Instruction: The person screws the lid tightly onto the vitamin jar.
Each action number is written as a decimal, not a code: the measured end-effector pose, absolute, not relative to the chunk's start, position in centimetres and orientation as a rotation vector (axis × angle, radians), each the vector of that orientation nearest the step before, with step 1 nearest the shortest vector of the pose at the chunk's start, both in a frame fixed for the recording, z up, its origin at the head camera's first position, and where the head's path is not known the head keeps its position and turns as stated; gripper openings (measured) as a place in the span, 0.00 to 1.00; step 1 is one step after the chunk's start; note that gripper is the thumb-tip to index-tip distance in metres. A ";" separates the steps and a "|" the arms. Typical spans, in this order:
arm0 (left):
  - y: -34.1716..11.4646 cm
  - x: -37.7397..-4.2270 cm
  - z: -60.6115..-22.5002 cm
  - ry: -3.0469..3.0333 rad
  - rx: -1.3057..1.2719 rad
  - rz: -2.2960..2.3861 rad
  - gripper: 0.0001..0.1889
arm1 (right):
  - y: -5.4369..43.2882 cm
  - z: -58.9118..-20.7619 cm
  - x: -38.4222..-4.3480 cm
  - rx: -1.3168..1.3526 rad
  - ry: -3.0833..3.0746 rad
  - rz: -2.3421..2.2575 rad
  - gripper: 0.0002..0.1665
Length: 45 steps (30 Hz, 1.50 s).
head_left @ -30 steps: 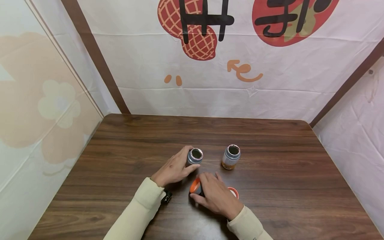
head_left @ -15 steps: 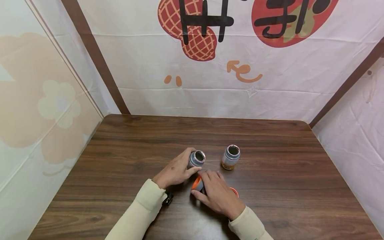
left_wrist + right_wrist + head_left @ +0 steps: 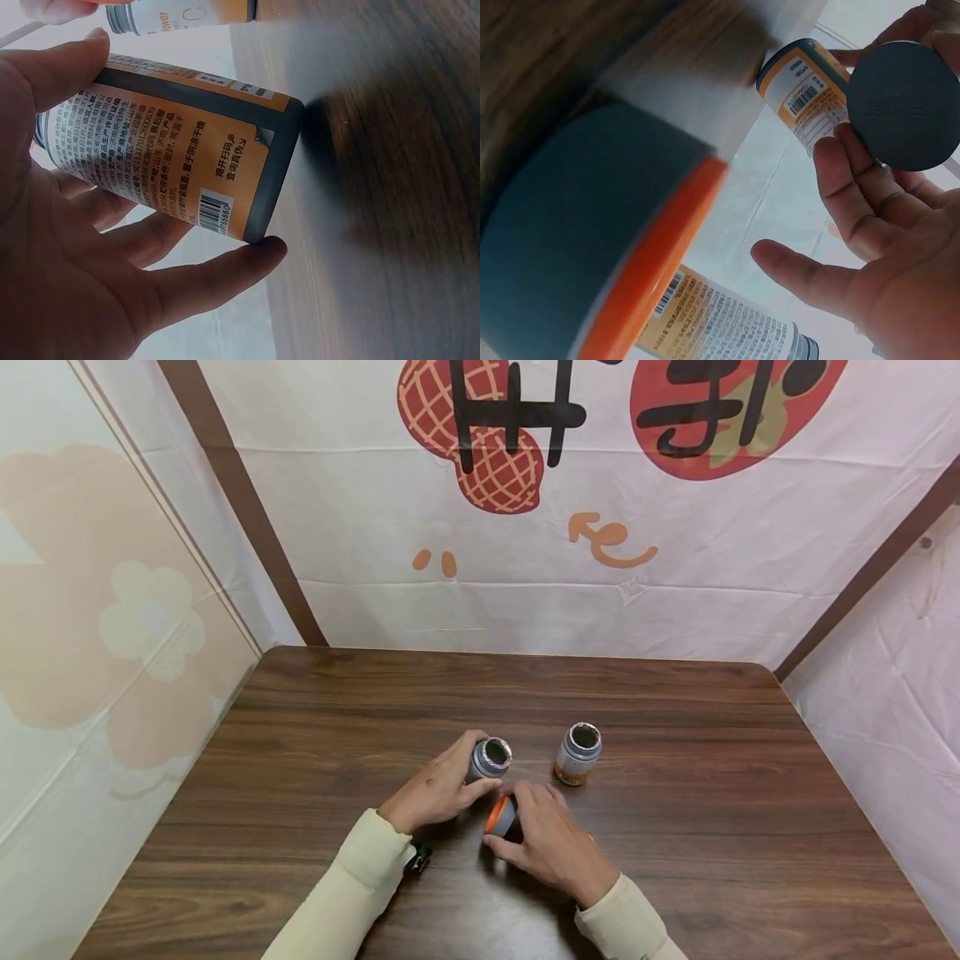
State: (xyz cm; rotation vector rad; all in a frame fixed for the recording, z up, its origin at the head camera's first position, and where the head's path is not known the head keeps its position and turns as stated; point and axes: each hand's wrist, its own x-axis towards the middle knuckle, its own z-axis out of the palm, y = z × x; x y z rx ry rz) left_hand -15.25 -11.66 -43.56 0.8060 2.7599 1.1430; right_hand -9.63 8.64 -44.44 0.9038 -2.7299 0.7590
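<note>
Dark-brown wood with straight grain forms the surface [image 3: 712,777]. The left hand [image 3: 438,783] curls round a slate-grey cylindrical bottle [image 3: 172,157] with an orange-and-white printed label, tilted, its open mouth ringed by a ragged pale edge. Just beside it, the right hand [image 3: 551,839] pinches a round, slate-grey, orange-rimmed cap [image 3: 506,817] turned sideways. A matching open bottle [image 3: 576,764] stands upright beyond; a second orange-rimmed grey cap [image 3: 592,217] sits near the right wrist.
</note>
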 end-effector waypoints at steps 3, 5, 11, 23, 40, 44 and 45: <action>-11.7 -15.2 -43.5 2.752 0.824 1.145 0.28 | 8.8 -44.4 -9.8 0.892 -2.693 0.773 0.34; -11.8 -15.1 -43.6 2.750 0.840 1.138 0.27 | 8.9 -44.4 -9.9 0.886 -2.672 0.777 0.33; -11.9 -15.1 -43.5 2.759 0.879 1.119 0.27 | 9.2 -44.3 -10.2 0.876 -2.616 0.762 0.31; -12.0 -14.8 -43.2 2.757 0.914 1.119 0.26 | 9.6 -43.8 -10.6 0.853 -2.567 0.835 0.31; -12.0 -14.4 -43.3 2.758 0.944 1.101 0.26 | 9.5 -43.5 -10.8 0.838 -2.509 0.867 0.33; -11.9 -14.2 -43.2 2.761 0.946 1.096 0.27 | 9.5 -43.3 -10.9 0.842 -2.518 0.856 0.34; -11.9 -14.2 -43.2 2.761 0.945 1.093 0.27 | 9.5 -43.2 -10.9 0.844 -2.520 0.852 0.35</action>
